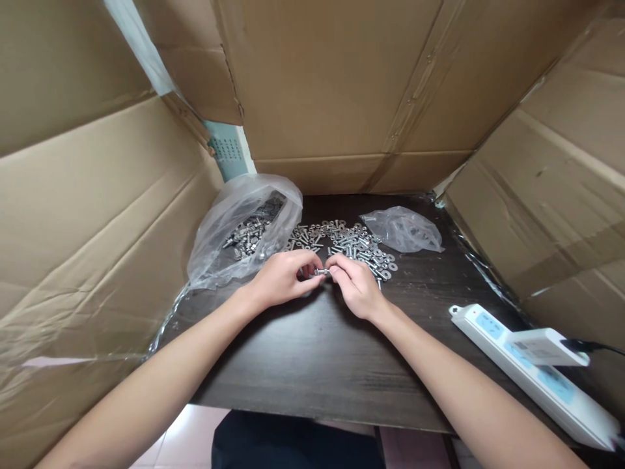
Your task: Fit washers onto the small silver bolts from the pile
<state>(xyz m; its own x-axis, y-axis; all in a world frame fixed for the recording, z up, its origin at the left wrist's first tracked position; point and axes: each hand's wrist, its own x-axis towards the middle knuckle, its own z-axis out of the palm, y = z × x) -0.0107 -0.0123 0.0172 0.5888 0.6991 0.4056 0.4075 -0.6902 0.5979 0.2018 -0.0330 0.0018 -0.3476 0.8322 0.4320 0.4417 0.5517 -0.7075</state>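
Observation:
Between my two hands, just above the dark table (312,352), is a small silver bolt (321,271) lying sideways. My left hand (286,277) pinches one end of it with thumb and fingers. At the other end, the fingertips of my right hand (356,281) are closed on it; whether a nut or washer sits there is too small to tell. Just beyond my hands spreads a loose pile of bolts, nuts and washers (359,246). A clear plastic bag (209,244) with more bolts and fasteners (251,234) lies open beside my left hand.
A smaller clear plastic bag (405,228) lies at the back right. Along the right edge runs a white power strip (527,371) with a plugged-in white adapter (549,345) and black cable. Cardboard walls (332,85) enclose the table at the back and both sides.

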